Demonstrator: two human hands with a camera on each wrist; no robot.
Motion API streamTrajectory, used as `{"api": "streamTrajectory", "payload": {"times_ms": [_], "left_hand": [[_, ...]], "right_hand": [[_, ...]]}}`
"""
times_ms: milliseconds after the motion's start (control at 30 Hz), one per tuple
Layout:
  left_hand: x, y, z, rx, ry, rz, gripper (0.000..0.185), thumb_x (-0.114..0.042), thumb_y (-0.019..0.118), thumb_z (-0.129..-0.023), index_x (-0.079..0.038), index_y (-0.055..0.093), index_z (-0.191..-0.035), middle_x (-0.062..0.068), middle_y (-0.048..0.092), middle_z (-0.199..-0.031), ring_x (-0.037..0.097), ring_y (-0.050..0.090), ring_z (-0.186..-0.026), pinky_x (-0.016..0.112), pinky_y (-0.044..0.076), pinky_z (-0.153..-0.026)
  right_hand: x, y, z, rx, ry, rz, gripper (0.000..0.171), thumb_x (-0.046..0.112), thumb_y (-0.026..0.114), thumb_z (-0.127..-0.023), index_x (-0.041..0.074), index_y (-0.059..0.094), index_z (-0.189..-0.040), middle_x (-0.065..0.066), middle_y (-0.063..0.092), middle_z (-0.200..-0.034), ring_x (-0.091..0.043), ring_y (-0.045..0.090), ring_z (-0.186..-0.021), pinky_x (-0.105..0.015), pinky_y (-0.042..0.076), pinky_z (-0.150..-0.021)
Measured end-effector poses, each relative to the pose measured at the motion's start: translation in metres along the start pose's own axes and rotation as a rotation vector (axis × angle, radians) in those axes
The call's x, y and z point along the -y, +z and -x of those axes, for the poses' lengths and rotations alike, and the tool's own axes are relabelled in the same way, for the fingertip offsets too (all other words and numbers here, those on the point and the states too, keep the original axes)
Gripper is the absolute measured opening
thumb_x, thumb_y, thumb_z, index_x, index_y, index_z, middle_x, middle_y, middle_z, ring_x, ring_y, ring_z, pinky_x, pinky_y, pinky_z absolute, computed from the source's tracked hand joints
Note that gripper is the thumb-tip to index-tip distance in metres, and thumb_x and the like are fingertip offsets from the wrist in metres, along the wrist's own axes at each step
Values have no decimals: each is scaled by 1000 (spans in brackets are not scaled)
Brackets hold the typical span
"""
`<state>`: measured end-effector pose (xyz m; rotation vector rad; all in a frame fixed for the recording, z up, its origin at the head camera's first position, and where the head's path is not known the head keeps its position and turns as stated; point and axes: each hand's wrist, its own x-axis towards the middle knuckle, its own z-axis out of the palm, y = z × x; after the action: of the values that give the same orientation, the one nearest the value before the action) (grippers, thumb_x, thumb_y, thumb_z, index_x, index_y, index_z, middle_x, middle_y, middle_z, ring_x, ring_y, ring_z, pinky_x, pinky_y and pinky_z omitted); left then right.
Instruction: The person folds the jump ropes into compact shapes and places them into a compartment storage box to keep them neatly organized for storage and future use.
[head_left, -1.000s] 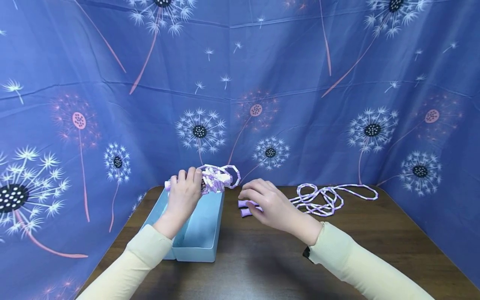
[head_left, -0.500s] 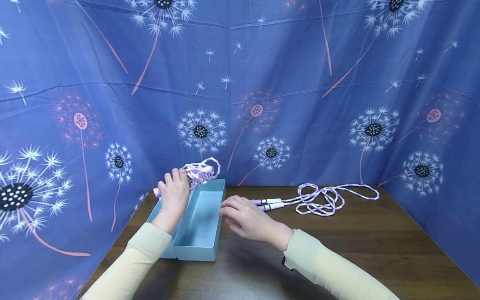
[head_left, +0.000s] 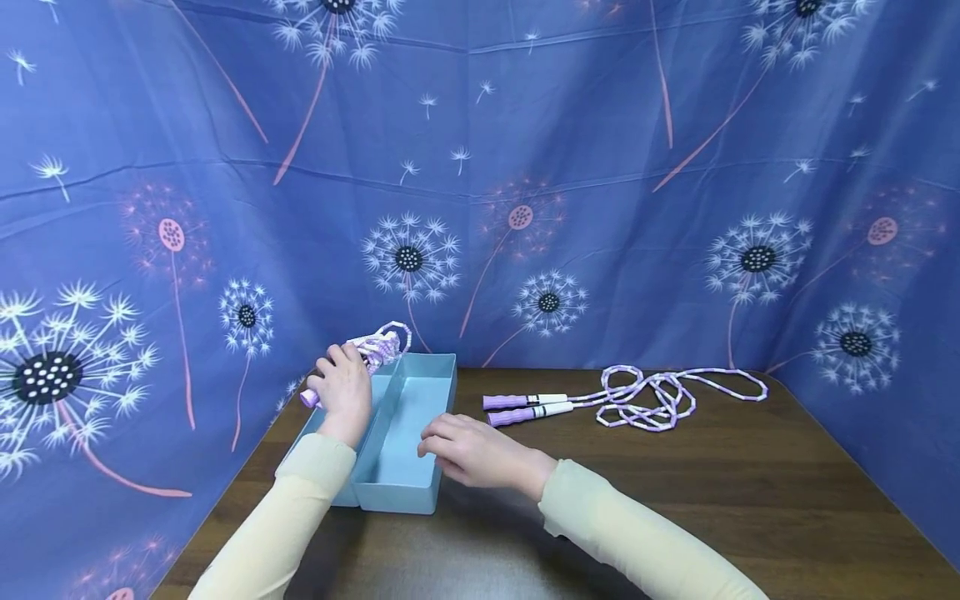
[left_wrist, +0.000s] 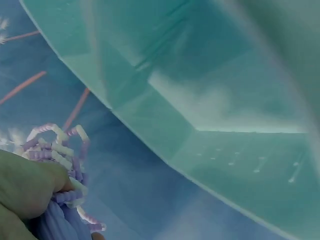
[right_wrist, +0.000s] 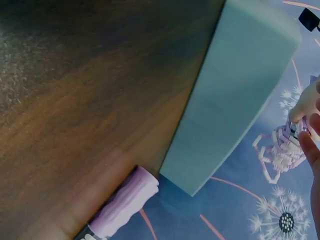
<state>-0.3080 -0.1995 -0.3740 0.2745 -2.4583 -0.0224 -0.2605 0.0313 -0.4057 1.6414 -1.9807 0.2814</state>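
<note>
Two beaded skipping ropes are out here, and one of them, the bundled rope (head_left: pixel 378 346), is bunched up in the left hand (head_left: pixel 343 392), whose fingers are curled round its purple handle and coils, holding it just above the far left corner of the light blue box (head_left: pixel 442 385). In the left wrist view the same purple and white beads (left_wrist: pixel 57 150) spill out from under the fingers, with the box wall close beside them. The right hand (head_left: pixel 468 450) lies with relaxed, loosely spread fingers at the near right edge of the box, gripping nothing; whether it actually touches the wall I cannot tell. To the right of the box, well apart from both hands, the second rope (head_left: pixel 652 398) lies in loose loops on the dark wooden table (head_left: pixel 712 500), its two purple handles (head_left: pixel 517 408) side by side and pointing toward the box. A blue dandelion-print cloth (head_left: pixel 600 167) hangs behind.
</note>
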Motion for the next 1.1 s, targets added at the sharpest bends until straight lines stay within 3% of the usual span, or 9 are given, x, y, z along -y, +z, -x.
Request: {"api": "streamTrajectory", "payload": {"times_ms": [200,467,767,900,1100], "left_hand": [[14,16,3,75,-101,22,25,-4,31,-95,10,40,-114,35,42,-109,52,48,-93,65,40,-72],[25,40,10,194,-170,-48,22,-2,36,-93,11,37,-111,38,39,-112,53,47,-91,67,40,-72],[22,53,20,327,-142,-125,24,-5,42,-92,10,36,-111,38,37,-114,53,48,-93,65,41,-75],[21,53,21,328,-117,-104,24,-5,43,-92,9,37,-111,38,38,-113,53,48,-93,65,42,-74],[26,55,26,402,-63,-37,20,-6,41,-93,8,36,-107,38,39,-107,57,49,-93,68,43,-71]], "right_hand": [[5,13,4,146,-23,19,26,18,64,-85,20,57,-110,6,55,-112,-9,52,-106,-23,45,-89],[9,20,4,203,-74,23,22,19,63,-87,19,59,-109,9,57,-106,-7,53,-103,-19,43,-91],[7,24,7,198,-109,65,19,21,63,-87,21,59,-105,10,57,-103,-6,53,-99,-21,44,-87],[5,24,7,157,-127,84,11,20,60,-89,21,59,-99,10,56,-99,-7,53,-96,-21,44,-85],[5,23,5,123,-133,54,5,17,55,-91,21,59,-90,12,56,-93,-5,52,-93,-18,45,-79]]}}
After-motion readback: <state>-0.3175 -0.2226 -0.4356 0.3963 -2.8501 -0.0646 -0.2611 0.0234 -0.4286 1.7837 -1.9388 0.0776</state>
